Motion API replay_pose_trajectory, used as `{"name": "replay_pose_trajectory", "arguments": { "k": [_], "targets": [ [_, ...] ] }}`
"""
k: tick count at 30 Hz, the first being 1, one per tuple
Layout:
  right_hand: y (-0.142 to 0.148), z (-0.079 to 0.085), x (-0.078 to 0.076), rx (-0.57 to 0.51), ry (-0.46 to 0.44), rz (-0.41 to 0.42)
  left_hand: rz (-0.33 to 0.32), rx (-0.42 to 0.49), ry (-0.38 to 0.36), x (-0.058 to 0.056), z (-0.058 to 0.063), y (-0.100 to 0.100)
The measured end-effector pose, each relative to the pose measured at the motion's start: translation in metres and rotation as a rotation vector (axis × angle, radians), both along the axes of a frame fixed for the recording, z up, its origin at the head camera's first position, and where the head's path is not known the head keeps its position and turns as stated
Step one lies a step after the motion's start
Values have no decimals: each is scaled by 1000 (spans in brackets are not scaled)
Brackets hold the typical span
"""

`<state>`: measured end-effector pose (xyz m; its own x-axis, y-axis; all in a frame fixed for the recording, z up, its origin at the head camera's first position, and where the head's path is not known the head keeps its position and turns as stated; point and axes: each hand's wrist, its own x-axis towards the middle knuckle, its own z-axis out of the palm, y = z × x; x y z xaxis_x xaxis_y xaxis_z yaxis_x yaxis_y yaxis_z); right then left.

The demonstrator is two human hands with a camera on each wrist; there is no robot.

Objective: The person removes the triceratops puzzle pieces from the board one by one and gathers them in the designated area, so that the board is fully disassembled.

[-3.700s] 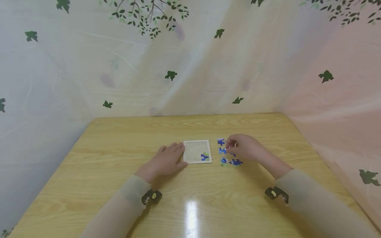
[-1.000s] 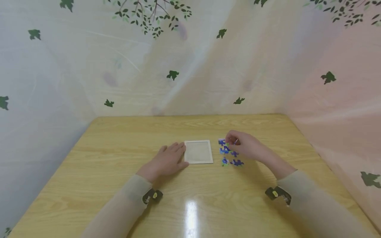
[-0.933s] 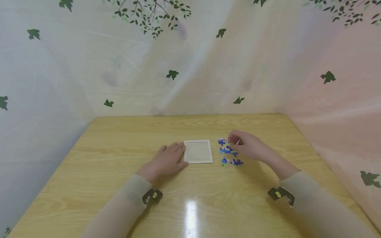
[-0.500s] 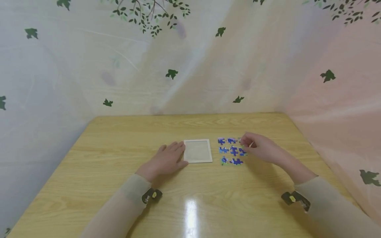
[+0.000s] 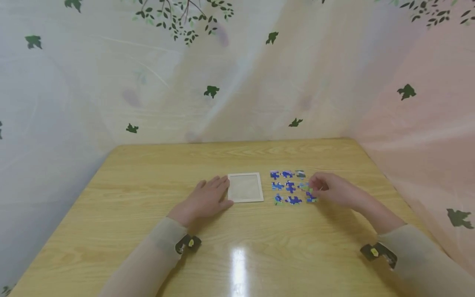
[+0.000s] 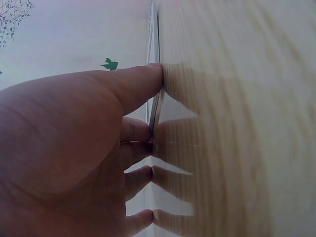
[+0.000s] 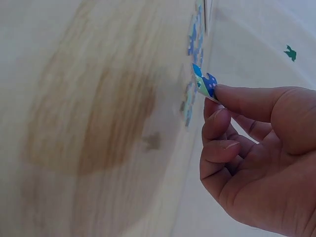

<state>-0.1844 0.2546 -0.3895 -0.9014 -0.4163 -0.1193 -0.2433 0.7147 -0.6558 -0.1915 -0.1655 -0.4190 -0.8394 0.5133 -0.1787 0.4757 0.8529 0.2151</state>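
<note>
My right hand [image 5: 337, 190] is at the right side of the laid-out jigsaw pieces. In the right wrist view its thumb and fingertips pinch a blue and green jigsaw piece [image 7: 202, 85], tilted just above the table. To the left of the hand, several blue, green and white jigsaw pieces [image 5: 290, 186] lie apart in rough rows. My left hand [image 5: 205, 200] rests on the table with fairly straight fingers, thumb and fingertips touching the left edge of a white square puzzle frame [image 5: 245, 201]. No piece shows inside the frame.
A wooden table [image 5: 193, 165] carries everything, with a bright light reflection near its front. Pale curtains [image 5: 237, 111] printed with leaves hang behind it and at both sides.
The piece that sat in the frame's lower right corner earlier is gone from there. My right hand has moved rightward and slightly nearer, uncovering the pieces. My left hand stays put.
</note>
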Motion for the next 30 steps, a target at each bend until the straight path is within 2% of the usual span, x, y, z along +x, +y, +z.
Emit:
{"name": "replay_pose_trajectory", "arguments": {
  "k": [13,24,30],
  "targets": [
    [4,-24,-1,-24,4,-23,-5,12,-2,1,3,1],
    [3,-26,-2,29,63,-10,-2,6,-4,1,5,1],
    [0,-27,-1,48,53,-16,-1,14,-6,0,1,0]
  ]
}}
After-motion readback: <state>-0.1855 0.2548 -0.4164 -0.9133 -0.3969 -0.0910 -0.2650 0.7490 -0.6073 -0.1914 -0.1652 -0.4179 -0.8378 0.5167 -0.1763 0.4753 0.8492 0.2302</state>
